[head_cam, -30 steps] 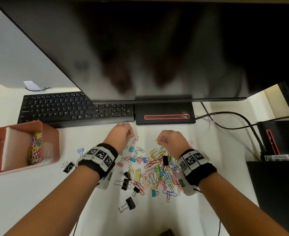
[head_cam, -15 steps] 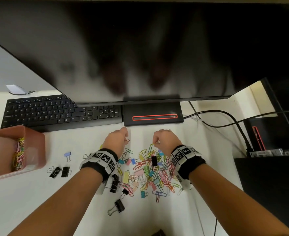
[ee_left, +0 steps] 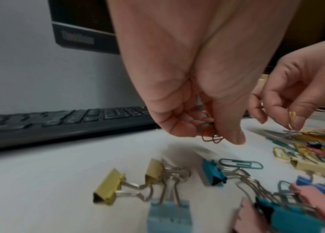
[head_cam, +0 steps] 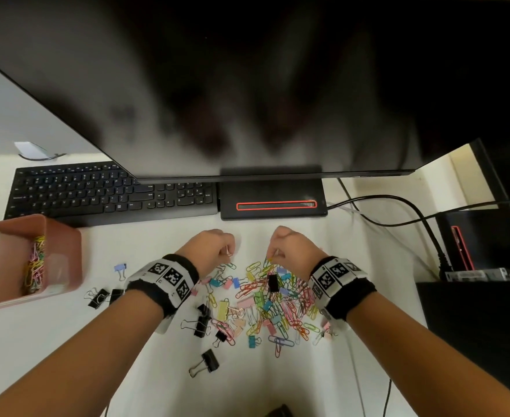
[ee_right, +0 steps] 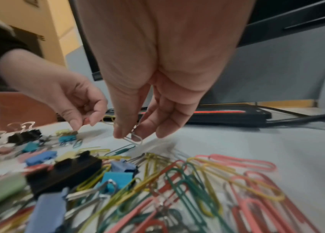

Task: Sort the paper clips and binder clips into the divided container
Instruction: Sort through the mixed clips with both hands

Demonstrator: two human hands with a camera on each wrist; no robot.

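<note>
Your left hand (head_cam: 210,249) pinches a small bunch of paper clips (ee_left: 210,132) above the far left edge of the mixed pile (head_cam: 265,299) on the white desk (head_cam: 353,257). Your right hand (head_cam: 289,248) pinches a single paper clip (ee_right: 134,138) at the pile's far edge. The pink divided container (head_cam: 64,236) sits far left, near the keyboard (head_cam: 103,191), with coloured paper clips in its right compartment.

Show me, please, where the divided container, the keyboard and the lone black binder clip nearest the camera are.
divided container (head_cam: 67,236), head view, on its right outer wall.
keyboard (head_cam: 97,194), head view, on the middle keys.
black binder clip (head_cam: 211,360), head view, on its black body.
</note>
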